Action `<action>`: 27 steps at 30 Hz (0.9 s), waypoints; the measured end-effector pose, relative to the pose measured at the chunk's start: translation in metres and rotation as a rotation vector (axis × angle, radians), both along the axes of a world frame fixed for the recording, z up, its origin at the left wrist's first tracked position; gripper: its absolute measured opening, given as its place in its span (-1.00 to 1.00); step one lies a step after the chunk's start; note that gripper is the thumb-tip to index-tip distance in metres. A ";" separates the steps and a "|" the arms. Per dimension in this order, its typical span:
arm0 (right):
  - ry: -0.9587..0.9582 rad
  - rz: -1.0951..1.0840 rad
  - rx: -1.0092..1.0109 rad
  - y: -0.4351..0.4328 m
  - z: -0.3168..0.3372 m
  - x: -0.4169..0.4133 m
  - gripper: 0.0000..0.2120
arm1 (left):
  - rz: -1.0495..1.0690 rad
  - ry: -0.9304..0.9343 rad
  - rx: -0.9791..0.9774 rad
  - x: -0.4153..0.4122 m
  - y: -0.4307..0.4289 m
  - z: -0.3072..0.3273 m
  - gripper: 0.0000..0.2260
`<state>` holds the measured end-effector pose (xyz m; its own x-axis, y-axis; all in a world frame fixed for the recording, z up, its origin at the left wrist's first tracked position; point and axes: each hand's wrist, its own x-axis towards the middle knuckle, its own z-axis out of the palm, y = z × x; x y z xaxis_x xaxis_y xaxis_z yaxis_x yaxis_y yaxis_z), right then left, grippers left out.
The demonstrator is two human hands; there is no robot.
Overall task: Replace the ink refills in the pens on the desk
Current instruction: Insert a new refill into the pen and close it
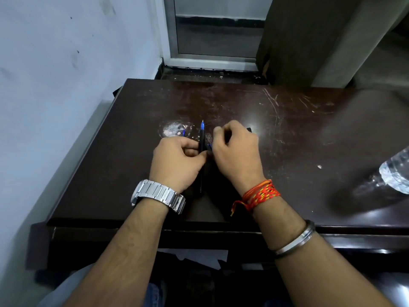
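Observation:
A black pen (201, 138) with a blue tip points away from me at the middle of the dark desk (287, 134). My left hand (177, 161) is shut on its barrel, fingers curled around it from the left. My right hand (236, 151) is closed beside it on the right, pinching a small blue piece (209, 147) close to the pen; what the piece is cannot be made out. A dark object's end (249, 129) pokes out past my right knuckles. Another blue bit (183, 132) lies behind my left hand.
A clear plastic bottle (396, 171) lies at the desk's right edge. A whitish worn patch (172, 129) marks the desk left of the pen. The wall runs along the left, a glass door frame (217, 56) stands behind the desk, and papers (199, 258) sit under the front edge.

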<state>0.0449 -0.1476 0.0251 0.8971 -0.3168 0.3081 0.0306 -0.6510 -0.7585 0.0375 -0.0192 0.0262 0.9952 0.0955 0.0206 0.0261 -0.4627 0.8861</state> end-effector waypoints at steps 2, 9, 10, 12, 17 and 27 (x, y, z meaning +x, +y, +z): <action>0.087 0.058 0.217 0.001 0.000 0.003 -0.61 | -0.013 -0.015 0.020 -0.003 -0.001 0.003 -0.91; 0.037 0.191 0.640 0.005 -0.005 0.007 -0.70 | -0.058 -0.086 -0.002 -0.005 -0.008 0.008 -0.92; 0.043 0.224 0.683 0.004 -0.005 0.007 -0.73 | -0.063 -0.081 -0.023 -0.005 -0.008 0.008 -0.93; 0.059 0.300 0.682 0.003 -0.005 0.009 -0.79 | -0.069 -0.072 -0.051 -0.005 -0.007 0.009 -0.92; 0.038 0.280 0.627 0.007 -0.012 0.009 -0.88 | -0.059 -0.119 0.009 -0.006 -0.008 0.008 -0.93; 0.028 0.257 0.731 0.005 -0.015 0.011 -0.82 | -0.029 -0.122 0.029 -0.007 -0.010 0.008 -0.92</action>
<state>0.0559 -0.1425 0.0100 0.9744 -0.2115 0.0766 0.0870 0.0404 -0.9954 0.0305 -0.0296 0.0341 0.9875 0.0642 0.1439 -0.0948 -0.4871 0.8682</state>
